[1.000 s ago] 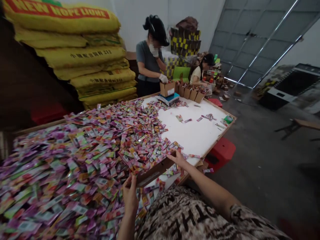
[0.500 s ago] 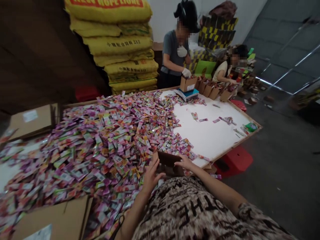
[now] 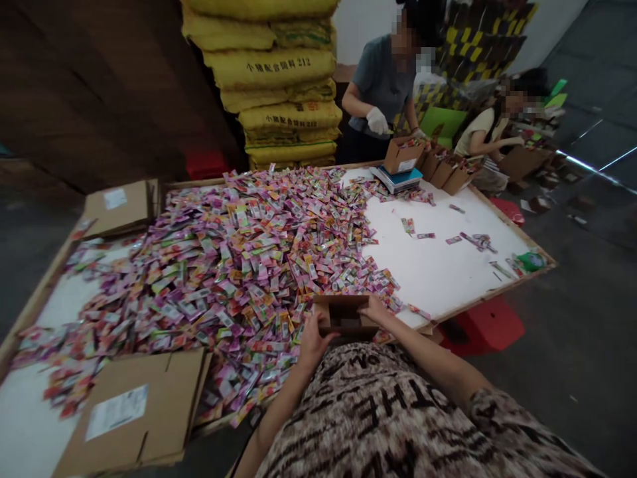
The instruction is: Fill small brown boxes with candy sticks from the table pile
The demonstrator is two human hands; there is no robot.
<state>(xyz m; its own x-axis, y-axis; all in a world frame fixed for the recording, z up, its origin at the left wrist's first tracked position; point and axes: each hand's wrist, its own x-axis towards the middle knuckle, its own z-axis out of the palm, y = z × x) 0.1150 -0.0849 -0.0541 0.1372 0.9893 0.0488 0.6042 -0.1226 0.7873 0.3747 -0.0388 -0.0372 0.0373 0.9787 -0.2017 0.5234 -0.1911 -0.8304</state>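
Note:
A small open brown cardboard box (image 3: pixel 344 313) sits at the near edge of the white table (image 3: pixel 448 272), right in front of me. My left hand (image 3: pixel 312 340) grips its left side and my right hand (image 3: pixel 376 309) grips its right rim. The box looks empty inside. A big heap of small colourful sachets (image 3: pixel 233 259), pink, purple, green and orange, covers the table's left and middle and reaches up to the box.
Flattened cardboard boxes lie at the near left (image 3: pixel 134 411) and far left (image 3: pixel 119 207). Across the table a person with a white glove (image 3: pixel 376 121) fills a box on a scale (image 3: pixel 397 178); another person sits at the far right. Yellow sacks (image 3: pixel 279 73) are stacked behind. A red stool (image 3: pixel 490 325) stands under the table.
My view has swung left and the far-left cardboard came into sight. The long cardboard piece I held at the table edge is replaced by a small open box, now gripped on both sides.

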